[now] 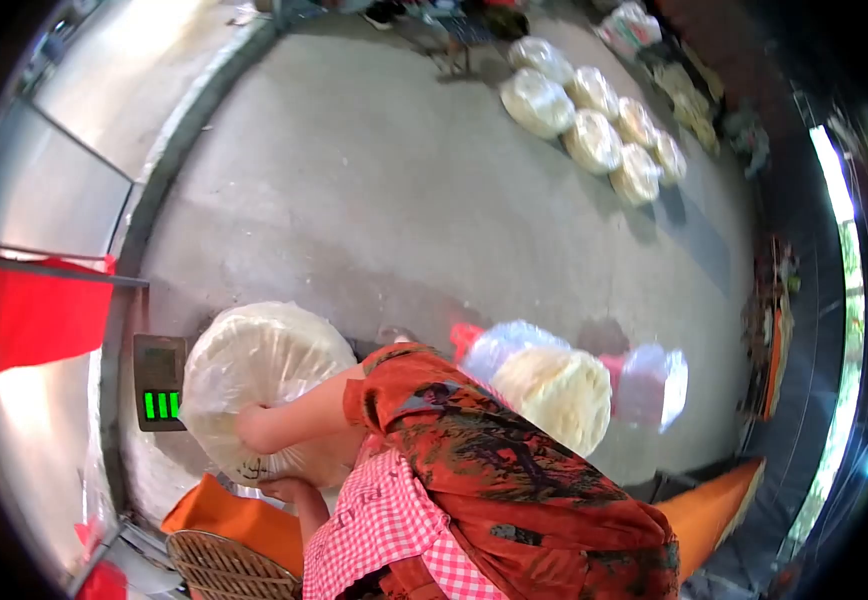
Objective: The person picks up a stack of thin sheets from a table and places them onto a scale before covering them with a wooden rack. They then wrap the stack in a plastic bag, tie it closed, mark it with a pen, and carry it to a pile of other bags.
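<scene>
A large, round, pale bundle [264,365] wrapped in clear plastic stands before me at the left, beside a scale [159,365] with a green-lit display. My right hand [256,428] reaches across and presses on the plastic, its fingers bent and partly lost in the wrap. At the bundle's lower edge my left hand [282,489] grips the plastic near some dark writing. A red patterned sleeve [394,385] covers part of my right arm, and a pink checked apron [379,515] hangs over my front.
Another pale round bundle [559,395] and a plastic-wrapped package [649,385] stand at the right. Several wrapped bundles [594,140] sit on the floor at the upper right. Near me are orange cloth [229,520] and a woven seat [224,570]; a red cloth [29,315] hangs left.
</scene>
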Demonstrator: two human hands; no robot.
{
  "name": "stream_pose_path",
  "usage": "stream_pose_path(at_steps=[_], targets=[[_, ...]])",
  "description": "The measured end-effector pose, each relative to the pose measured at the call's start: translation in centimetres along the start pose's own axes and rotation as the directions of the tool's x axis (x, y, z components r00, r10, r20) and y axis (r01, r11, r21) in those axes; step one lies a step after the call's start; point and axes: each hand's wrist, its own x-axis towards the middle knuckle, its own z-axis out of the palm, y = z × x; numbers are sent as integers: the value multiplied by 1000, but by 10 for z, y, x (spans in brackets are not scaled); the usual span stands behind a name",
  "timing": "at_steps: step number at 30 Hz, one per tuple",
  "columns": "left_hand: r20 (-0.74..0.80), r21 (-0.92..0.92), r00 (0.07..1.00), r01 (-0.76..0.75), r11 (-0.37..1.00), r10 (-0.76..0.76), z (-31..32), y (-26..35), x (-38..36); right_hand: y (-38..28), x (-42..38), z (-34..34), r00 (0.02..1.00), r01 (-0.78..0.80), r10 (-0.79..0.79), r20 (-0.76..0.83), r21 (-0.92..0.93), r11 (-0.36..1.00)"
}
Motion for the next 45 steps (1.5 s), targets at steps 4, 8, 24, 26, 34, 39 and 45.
stream_pose_path(at_steps=[4, 8, 24, 26, 34, 39, 45], targets=[[-6, -208, 996, 91, 974, -94, 3, 21, -22, 12, -13, -10, 995, 101, -100, 21, -29, 995], [22, -364, 991, 130, 922, -131, -1, 46, -36, 20, 2, -11, 953, 82, -105, 285, 93, 992], [562, -552, 826, 336, 763, 43, -54, 157, -186, 31, -294, -65, 997, 25, -46, 61, 318, 948], [701, -572, 708, 629, 526, -85, -24, 139, -188, 56, -332, -61, 999, -41, 34, 27, 393, 919], [983, -159, 174, 686, 709, 53, 126, 199, -263, 175, -484, 30, 805, -294, 551, -219, 660, 692], [959, 60, 242, 327, 943, -145, 236, 288, -376, 219, -620, 69, 512, -408, 839, -183, 808, 425], [974, 78, -200, -154, 985, -108, 389, 366, -493, 225, -761, 137, -61, -358, 992, 113, 925, -127]])
